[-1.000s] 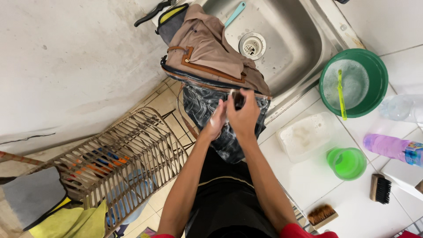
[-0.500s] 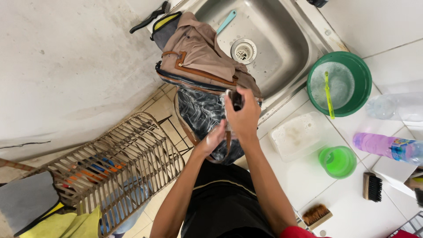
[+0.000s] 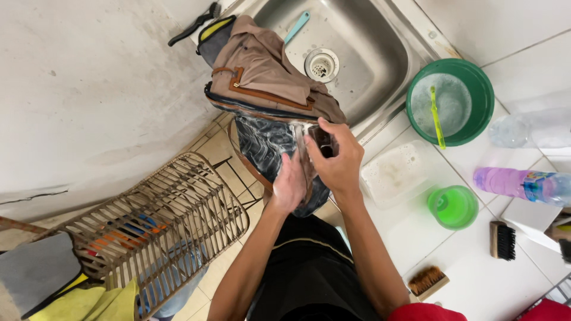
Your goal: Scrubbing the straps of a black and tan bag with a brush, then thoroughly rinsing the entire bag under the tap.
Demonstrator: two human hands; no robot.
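Observation:
A brown backpack with tan trim lies over the near edge of a steel sink, its dark soapy lining hanging down toward me. My right hand is closed on a small dark brush pressed against the sudsy fabric. My left hand lies flat against the hanging fabric from the left, holding it in place. Both forearms reach up from the bottom of the view.
A green basin with foamy water and a yellow-green toothbrush stands right of the sink. A soapy clear tray, green cup, purple bottle and two scrub brushes sit on the white counter. A wicker rack lies lower left.
My left hand has slid down the hanging fabric and flattened against it. My right hand with the brush has stayed on the soapy fabric, shifting slightly.

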